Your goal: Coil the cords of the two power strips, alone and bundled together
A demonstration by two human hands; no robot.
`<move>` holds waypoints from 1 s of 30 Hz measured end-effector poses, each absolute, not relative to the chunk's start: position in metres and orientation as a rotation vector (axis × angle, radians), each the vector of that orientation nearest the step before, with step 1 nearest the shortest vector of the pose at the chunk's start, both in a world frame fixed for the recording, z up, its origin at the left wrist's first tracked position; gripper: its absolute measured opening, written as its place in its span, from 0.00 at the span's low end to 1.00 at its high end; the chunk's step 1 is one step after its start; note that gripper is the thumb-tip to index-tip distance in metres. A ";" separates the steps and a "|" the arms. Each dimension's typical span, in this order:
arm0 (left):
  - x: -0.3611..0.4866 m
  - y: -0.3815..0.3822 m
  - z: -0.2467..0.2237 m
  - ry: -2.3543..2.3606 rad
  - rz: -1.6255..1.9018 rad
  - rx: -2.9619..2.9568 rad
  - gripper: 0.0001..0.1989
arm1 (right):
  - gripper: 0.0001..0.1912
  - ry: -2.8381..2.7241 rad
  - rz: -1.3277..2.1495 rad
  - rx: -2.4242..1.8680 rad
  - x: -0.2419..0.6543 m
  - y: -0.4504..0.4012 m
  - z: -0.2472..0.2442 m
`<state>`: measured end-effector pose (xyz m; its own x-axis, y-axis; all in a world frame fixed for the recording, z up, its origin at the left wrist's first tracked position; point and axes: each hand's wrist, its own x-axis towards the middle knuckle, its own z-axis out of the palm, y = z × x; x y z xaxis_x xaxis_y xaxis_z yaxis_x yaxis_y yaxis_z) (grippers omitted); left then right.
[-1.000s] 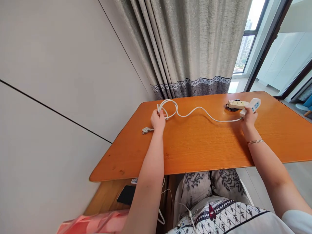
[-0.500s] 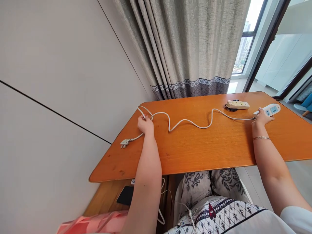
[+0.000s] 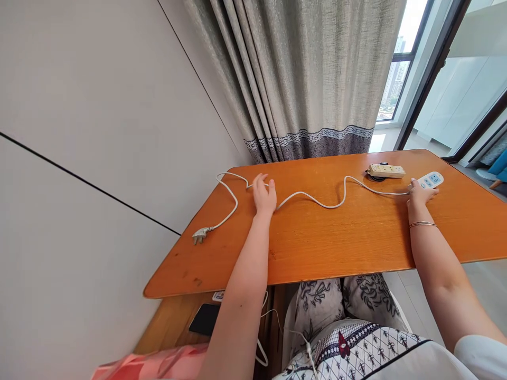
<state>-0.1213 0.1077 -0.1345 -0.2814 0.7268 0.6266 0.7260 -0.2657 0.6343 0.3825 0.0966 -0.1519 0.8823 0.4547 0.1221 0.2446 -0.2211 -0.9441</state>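
The white power strip point(image 3: 431, 180) is toward the right of the surface point(image 3: 336, 243), its cord end held between the thumb and fingers of my outstretched right hand point(image 3: 420, 194). Its cord point(image 3: 320, 203) winds left to the plug point(image 3: 201, 234). My left arm reaches forward, left hand point(image 3: 264, 198) over the cord, fingers loosely spread. A beige power strip point(image 3: 385, 170) sits beyond my right hand.

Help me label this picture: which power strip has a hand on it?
The blue-socketed white power strip, with the right hand at its corded end; the cream power strip lies untouched.
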 end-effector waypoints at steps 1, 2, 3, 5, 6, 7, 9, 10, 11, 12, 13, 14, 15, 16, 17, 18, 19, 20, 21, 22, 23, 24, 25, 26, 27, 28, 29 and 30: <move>-0.113 0.105 -0.133 1.814 1.586 2.006 0.17 | 0.38 -0.461 0.222 -1.842 0.382 0.096 -0.151; -0.105 0.101 -0.132 1.734 1.509 2.119 0.18 | 0.41 -0.405 0.233 -1.872 0.381 0.094 -0.149; -0.097 0.096 -0.131 1.673 1.420 2.208 0.18 | 0.44 -0.367 0.243 -1.895 0.379 0.093 -0.147; -0.083 0.087 -0.129 1.614 1.235 2.302 0.19 | 0.47 -0.343 0.251 -1.943 0.376 0.089 -0.143; -0.078 0.083 -0.128 1.604 1.147 2.320 0.19 | 0.48 -0.338 0.250 -1.981 0.375 0.087 -0.141; -0.073 0.079 -0.127 1.601 1.064 2.329 0.19 | 0.48 -0.344 0.246 -2.023 0.374 0.085 -0.140; -0.066 0.074 -0.125 1.615 0.916 2.347 0.18 | 0.48 -0.381 0.235 -2.097 0.373 0.082 -0.139; -0.064 0.073 -0.124 1.629 0.856 2.357 0.18 | 0.47 -0.408 0.232 -2.119 0.373 0.081 -0.139; -0.063 0.072 -0.123 1.646 0.808 2.366 0.18 | 0.46 -0.433 0.226 -2.126 0.374 0.080 -0.140; -0.062 0.071 -0.122 1.661 0.773 2.374 0.17 | 0.46 -0.457 0.220 -2.127 0.374 0.080 -0.142; -0.062 0.071 -0.122 1.675 0.750 2.377 0.17 | 0.45 -0.474 0.211 -2.124 0.374 0.079 -0.143; -0.062 0.072 -0.122 1.687 0.736 2.379 0.17 | 0.44 -0.504 0.192 -2.117 0.373 0.080 -0.144; -0.062 0.072 -0.122 1.695 0.726 2.380 0.17 | 0.43 -0.555 0.157 -2.111 0.372 0.080 -0.145; -0.062 0.072 -0.122 1.704 0.719 2.381 0.16 | 0.40 -0.624 0.105 -2.111 0.369 0.082 -0.145; -0.062 0.072 -0.122 1.713 0.715 2.380 0.16 | 0.37 -0.712 0.044 -2.120 0.367 0.084 -0.144; -0.062 0.072 -0.122 1.719 0.715 2.381 0.16 | 0.33 -0.819 -0.014 -2.139 0.364 0.088 -0.142; -0.062 0.072 -0.123 1.722 0.720 2.382 0.16 | 0.29 -0.941 -0.063 -2.163 0.361 0.092 -0.140; -0.061 0.072 -0.123 1.723 0.728 2.383 0.15 | 0.27 -1.077 -0.096 -2.185 0.358 0.097 -0.138; -0.061 0.072 -0.124 1.727 0.740 2.384 0.15 | 0.26 -1.215 -0.112 -2.193 0.356 0.102 -0.136; -0.061 0.072 -0.125 1.730 0.754 2.386 0.15 | 0.26 -1.357 -0.120 -2.184 0.354 0.108 -0.134; -0.061 0.072 -0.125 1.730 0.771 2.391 0.15 | 0.27 -1.482 -0.128 -2.166 0.353 0.115 -0.132; -0.061 0.072 -0.126 1.727 0.790 2.399 0.15 | 0.29 -1.587 -0.138 -2.151 0.352 0.122 -0.130; -0.061 0.073 -0.126 1.723 0.814 2.409 0.15 | 0.32 -1.674 -0.148 -2.145 0.352 0.128 -0.128; -0.061 0.073 -0.127 1.718 0.841 2.422 0.15 | 0.34 -1.751 -0.149 -2.157 0.351 0.135 -0.126; -0.061 0.073 -0.127 1.712 0.871 2.437 0.14 | 0.36 -1.827 -0.137 -2.185 0.351 0.142 -0.124; -0.061 0.074 -0.127 1.707 0.902 2.453 0.14 | 0.38 -1.902 -0.119 -2.226 0.351 0.148 -0.121; -0.061 0.074 -0.128 1.704 0.933 2.470 0.14 | 0.38 -1.973 -0.099 -2.266 0.351 0.153 -0.118; -0.061 0.074 -0.128 1.698 0.961 2.485 0.14 | 0.37 -2.030 -0.082 -2.301 0.351 0.158 -0.115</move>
<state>-0.0612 0.0740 -0.1279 0.2373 0.8398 0.4883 0.8507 -0.4223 0.3130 0.3506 0.1583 -0.1148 0.1254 0.9882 0.0877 0.9921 -0.1242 -0.0185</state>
